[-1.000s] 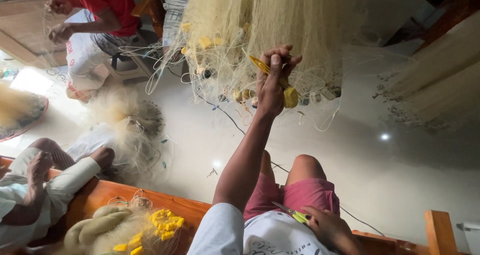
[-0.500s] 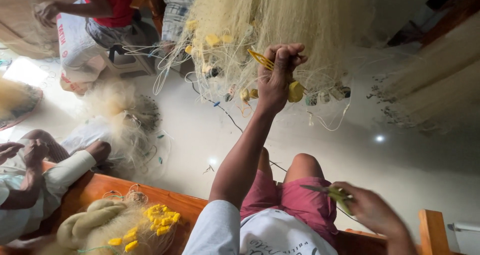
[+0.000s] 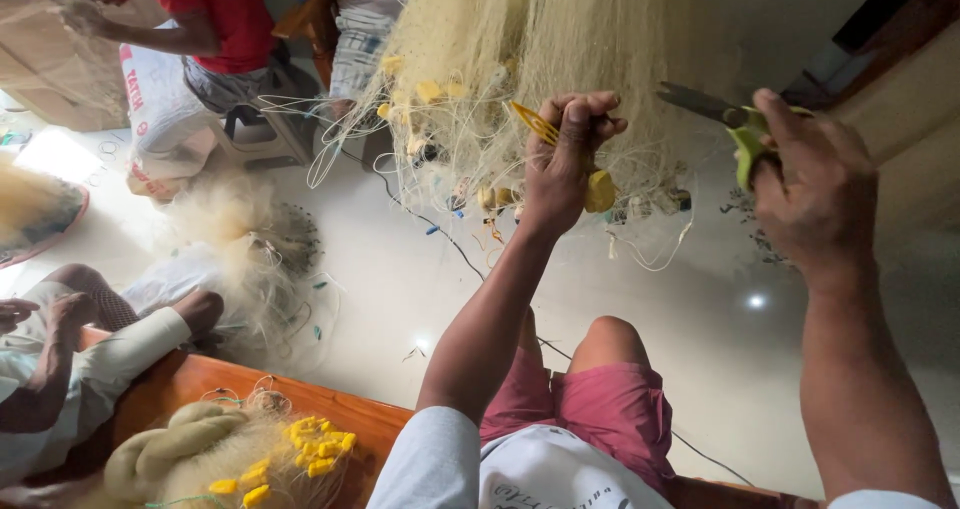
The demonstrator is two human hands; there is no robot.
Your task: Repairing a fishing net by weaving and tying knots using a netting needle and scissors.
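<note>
A pale yellow fishing net [image 3: 520,39] with small yellow floats hangs in front of me. My left hand [image 3: 565,164] is raised into it, closed on a yellow netting needle [image 3: 535,124] and a bunch of net strands, with a yellow float [image 3: 600,191] just beside the wrist. My right hand [image 3: 810,189] is up at the right of the net, gripping green-handled scissors [image 3: 735,129] whose dark blades point left toward the net. My knees in pink shorts [image 3: 600,399] show below.
A person in a red shirt [image 3: 215,19] works net at the upper left. Another person's arm in a white sleeve [image 3: 100,364] lies at the left. A wooden bench [image 3: 330,409] carries a net heap with yellow floats [image 3: 310,449]. Loose net [image 3: 240,239] lies on the shiny floor.
My right hand has risen from my lap to the level of the net, bringing the scissors up. The left hand has stayed closed on the needle and strands.
</note>
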